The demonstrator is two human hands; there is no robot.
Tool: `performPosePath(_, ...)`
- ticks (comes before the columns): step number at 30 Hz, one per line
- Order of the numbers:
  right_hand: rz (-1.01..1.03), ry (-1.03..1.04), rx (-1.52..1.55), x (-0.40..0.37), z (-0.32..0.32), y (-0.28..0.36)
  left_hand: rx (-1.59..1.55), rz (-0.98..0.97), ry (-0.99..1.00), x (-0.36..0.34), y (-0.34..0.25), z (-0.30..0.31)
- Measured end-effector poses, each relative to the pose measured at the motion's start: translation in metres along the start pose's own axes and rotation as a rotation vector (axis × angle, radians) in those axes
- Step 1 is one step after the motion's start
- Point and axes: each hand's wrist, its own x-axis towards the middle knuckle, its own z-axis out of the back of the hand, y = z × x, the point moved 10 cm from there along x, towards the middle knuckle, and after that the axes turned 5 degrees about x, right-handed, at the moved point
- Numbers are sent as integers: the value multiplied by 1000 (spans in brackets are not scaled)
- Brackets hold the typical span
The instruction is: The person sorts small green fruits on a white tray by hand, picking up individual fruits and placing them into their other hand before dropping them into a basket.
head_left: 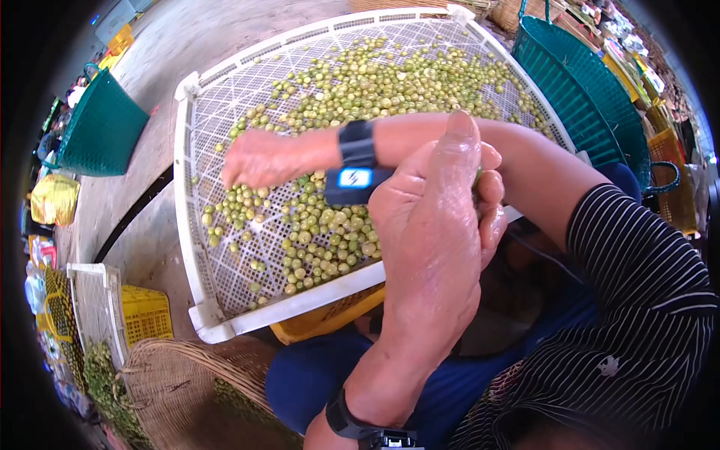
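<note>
Many small round green-yellow fruits [397, 82] lie spread over a white mesh tray [185, 225]. My right hand [259, 159] reaches across the tray to its left part, just above or at the fruits; motion smears its fingers, so its grip is unclear. In front of the tray's near edge, close to the camera, my left hand [442, 202] is closed, thumb up and fingers curled. A bit of green shows between its thumb and fingers, too hidden to name. Both wrists wear black bands, and a dark device with a lit screen [355, 178] is beside the right wrist.
A yellow crate [330, 316] is under the tray's near edge. Green baskets stand at the left [101, 127] and right [577, 86]. At the lower left are a wicker basket [172, 382], another yellow crate [146, 313] and a white crate [94, 300].
</note>
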Motion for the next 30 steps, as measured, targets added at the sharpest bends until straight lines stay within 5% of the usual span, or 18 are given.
performPosePath(7, 380, -191, -42, -52, 8, -30, 1, 42, 8, 2, 12, 0)
performPosePath(13, -112, -192, -542, -95, 90, -85, 78, 124, 35, 1, 31, -7)
performPosePath(15, -276, 78, -561, -90, 62, -59, 168, 110, 67, 2, 34, -8)
performPosePath(16, 38, -152, -258, -94, 55, -27, 173, 108, 64, 2, 35, -7)
performPosePath(19, 170, 15, -386, -94, 14, 2, 117, 142, 8, 2, 40, -3)
performPosePath(23, -252, 206, -448, -91, 20, -55, 133, 141, 21, 0, 45, -2)
performPosePath(24, 15, 32, -333, -95, 38, -29, 143, 132, 29, 0, 44, -3)
performPosePath(27, -197, 207, -313, -97, 34, -54, 168, 115, 33, 1, 39, -5)
performPosePath(29, -69, 158, -175, -92, 51, -36, 181, 127, 12, 2, 39, 1)
performPosePath(30, -283, 130, 285, -102, 57, -50, 172, 143, 4, 3, 39, 3)
